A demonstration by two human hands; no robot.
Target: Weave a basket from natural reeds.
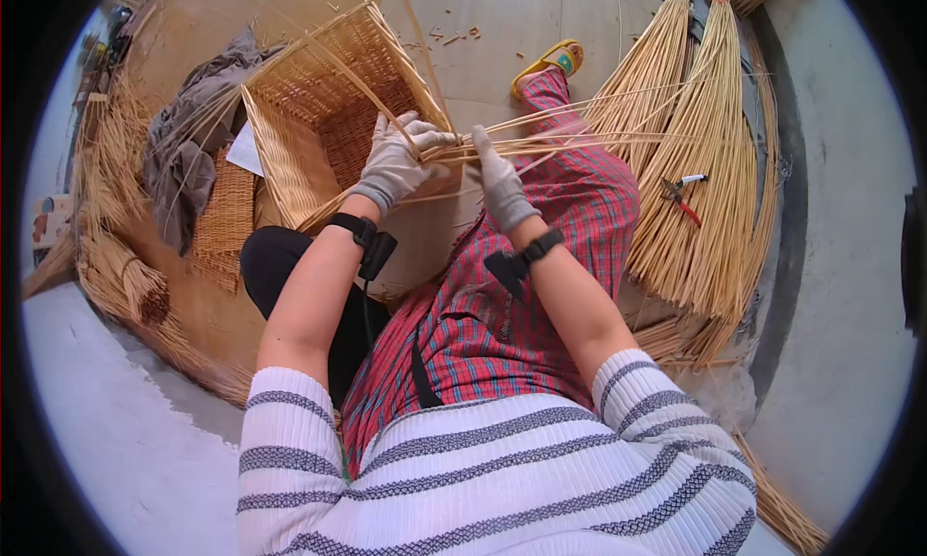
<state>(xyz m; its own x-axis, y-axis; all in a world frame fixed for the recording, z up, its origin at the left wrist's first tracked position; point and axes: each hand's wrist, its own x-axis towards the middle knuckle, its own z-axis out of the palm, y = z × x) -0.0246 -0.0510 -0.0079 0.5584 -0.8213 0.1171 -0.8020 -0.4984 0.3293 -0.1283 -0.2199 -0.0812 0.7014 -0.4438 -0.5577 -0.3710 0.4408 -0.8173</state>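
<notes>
Holding long strands (529, 150) at right side of basket (280, 170): left hand (398, 160) closed on them against rim, right hand (502, 177) narrowed round them just beyond. Basket sits open side up, left of our plaid-trousered leg (579, 179). Uneven pull between our hands could, we judge, kink or snap strand at rim. Free ends reach over leg toward bundles (700, 170); snagging there could drag weave askew. Slanting strand (352, 78) crosses basket mouth to left fingers; careless regrip might trap it.

No text is legible; lettering (506, 316) on plaid trousers (584, 194) is too small
</notes>
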